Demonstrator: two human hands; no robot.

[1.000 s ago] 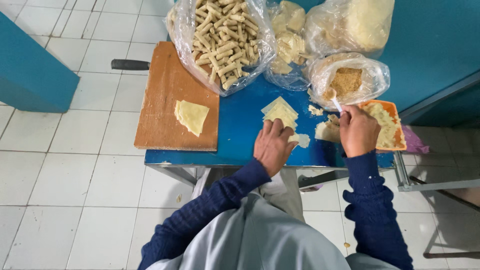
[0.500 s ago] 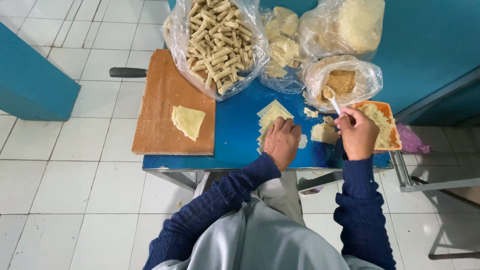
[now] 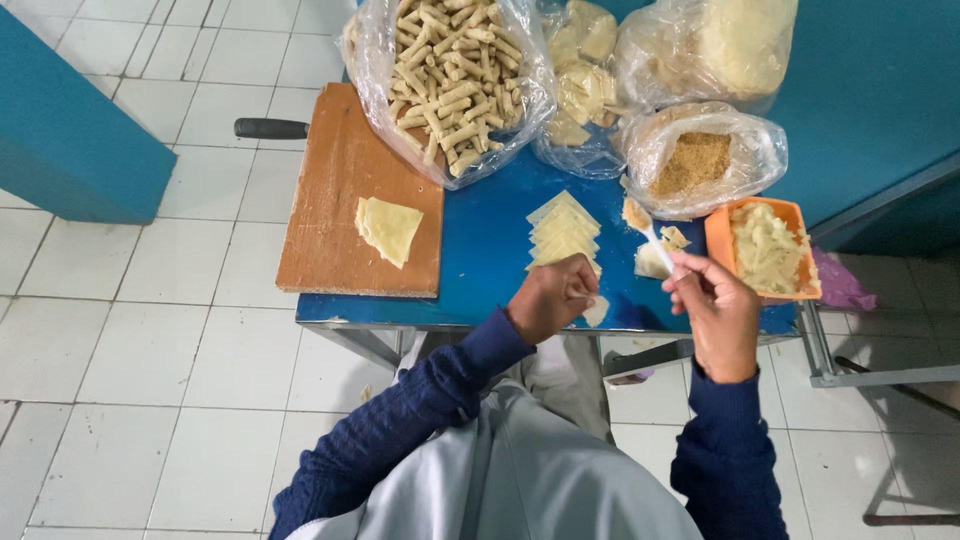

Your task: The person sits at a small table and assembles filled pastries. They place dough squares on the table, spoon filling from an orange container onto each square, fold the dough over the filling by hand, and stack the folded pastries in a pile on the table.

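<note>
My left hand (image 3: 551,297) rests on the blue table (image 3: 480,250), fingers curled over a pale wrapper piece (image 3: 596,311) at the near edge of a stack of square dough wrappers (image 3: 562,230). My right hand (image 3: 712,305) grips a small white spoon (image 3: 648,228) loaded with a lump of filling, raised just left of the orange container of pale shredded filling (image 3: 768,247). A single wrapper (image 3: 388,229) lies on the wooden cutting board (image 3: 340,200).
Clear plastic bags stand at the table's back: rolled sticks (image 3: 445,70), folded pieces (image 3: 582,80), brown crumbs (image 3: 692,160) and pale dough (image 3: 735,40). A black knife handle (image 3: 270,128) pokes out left of the board. Teal walls flank the white tiled floor.
My right hand has lifted the spoon out of the orange container and brought it left toward the wrappers. My left hand has shifted slightly on the wrapper stack.
</note>
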